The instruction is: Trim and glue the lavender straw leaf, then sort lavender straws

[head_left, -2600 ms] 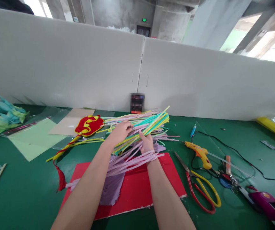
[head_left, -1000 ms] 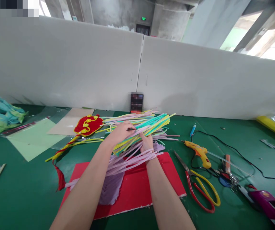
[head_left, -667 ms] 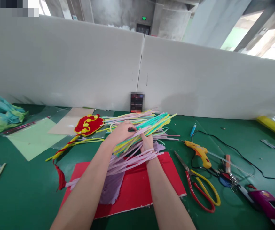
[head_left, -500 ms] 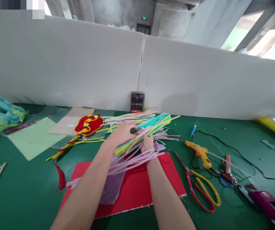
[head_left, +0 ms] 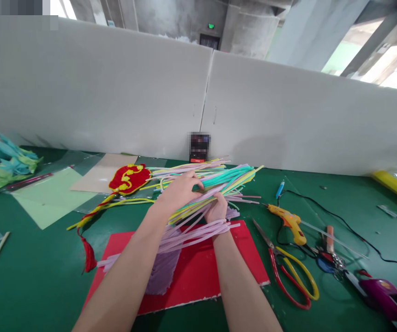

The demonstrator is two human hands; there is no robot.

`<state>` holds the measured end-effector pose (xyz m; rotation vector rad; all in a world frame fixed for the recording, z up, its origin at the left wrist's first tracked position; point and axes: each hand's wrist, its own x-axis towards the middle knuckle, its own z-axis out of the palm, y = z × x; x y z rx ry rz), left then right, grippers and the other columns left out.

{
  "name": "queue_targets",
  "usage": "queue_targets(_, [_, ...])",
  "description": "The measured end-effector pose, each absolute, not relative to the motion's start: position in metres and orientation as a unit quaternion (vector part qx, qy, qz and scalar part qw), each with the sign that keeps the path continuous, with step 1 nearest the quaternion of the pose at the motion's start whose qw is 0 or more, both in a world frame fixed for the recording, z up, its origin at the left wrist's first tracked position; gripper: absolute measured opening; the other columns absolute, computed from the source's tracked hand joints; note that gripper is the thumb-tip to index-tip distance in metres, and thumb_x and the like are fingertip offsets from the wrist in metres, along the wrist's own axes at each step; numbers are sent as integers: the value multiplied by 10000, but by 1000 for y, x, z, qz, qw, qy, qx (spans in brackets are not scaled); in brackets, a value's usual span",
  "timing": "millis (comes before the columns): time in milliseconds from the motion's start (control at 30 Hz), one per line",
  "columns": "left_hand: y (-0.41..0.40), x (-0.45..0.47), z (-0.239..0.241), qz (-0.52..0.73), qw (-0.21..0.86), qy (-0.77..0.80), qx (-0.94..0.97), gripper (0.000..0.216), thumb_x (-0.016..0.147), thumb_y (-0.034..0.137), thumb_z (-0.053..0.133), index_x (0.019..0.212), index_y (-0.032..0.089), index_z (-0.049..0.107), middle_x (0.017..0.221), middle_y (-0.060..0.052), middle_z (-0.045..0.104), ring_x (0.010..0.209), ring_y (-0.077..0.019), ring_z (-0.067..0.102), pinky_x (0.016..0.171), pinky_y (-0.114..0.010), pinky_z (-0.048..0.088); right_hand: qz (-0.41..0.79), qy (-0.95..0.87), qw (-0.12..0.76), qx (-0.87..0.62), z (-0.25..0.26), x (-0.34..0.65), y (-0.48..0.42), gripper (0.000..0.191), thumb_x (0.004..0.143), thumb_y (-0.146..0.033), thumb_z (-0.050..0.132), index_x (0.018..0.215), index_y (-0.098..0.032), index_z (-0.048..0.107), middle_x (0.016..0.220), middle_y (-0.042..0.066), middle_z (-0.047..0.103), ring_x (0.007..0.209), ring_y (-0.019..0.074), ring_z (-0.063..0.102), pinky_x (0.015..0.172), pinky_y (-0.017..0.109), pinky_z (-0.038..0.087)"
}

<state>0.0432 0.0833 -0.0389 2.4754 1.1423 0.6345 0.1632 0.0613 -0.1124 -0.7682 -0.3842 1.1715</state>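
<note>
My right hand (head_left: 218, 210) is wrapped around a bundle of pipe cleaners (head_left: 237, 177) in teal, yellow and lilac, held above the table. At the bundle's left side, thumb and fingers of my left hand (head_left: 180, 191) curl in a pinch on the stems; which ones is hard to make out. More lilac pipe cleaners (head_left: 198, 234) lie across my right wrist. Below the forearms is a red board (head_left: 198, 281) with a purple fuzzy piece (head_left: 164, 273) on it, partly hidden by my left arm. More loose pipe cleaners (head_left: 198, 166) lie behind my hands.
Left stand a red and yellow fuzzy ornament (head_left: 129, 179) with a red tassel (head_left: 89, 256), green paper (head_left: 49, 198) and teal flowers (head_left: 4, 161). Scissors (head_left: 285, 269), a yellow glue gun (head_left: 288, 221) with a cord, and a purple tool (head_left: 381, 293) lie right. A white partition (head_left: 115, 92) rises behind.
The bundle's far end has shifted slightly right and fanned out more. My right hand has turned a little with it, and my left hand has moved slightly. The view has shifted a bit.
</note>
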Motion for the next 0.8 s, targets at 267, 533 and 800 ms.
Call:
queue_targets(267, [60,67,-28,187,45,433,881,198,745,326,635,877,179,621,1036,-78,536,952,-248,542,778,-345,441,519,-252,752,-318,-114,168,61,288,635,-315,391,786,-190,603,786,36,665,867,212,623,864,376,485])
queue_targets(533, [54,73,-25,163,24,433,886,131,840,215,521,831,155,637,1026,-100,526,973,-241,514,807,-360,428,487,-260,753,-358,-122,169,63,244,652,-297,412,777,-203,600,719,22,647,827,203,609,813,349,494])
queue_targets(800, [57,75,-25,164,31,444,880,183,849,139,476,835,148,658,1011,-110,539,963,-251,525,797,-368,438,521,-252,744,-334,-124,171,64,277,644,-284,409,816,-197,607,805,17,669,791,187,621,782,335,503])
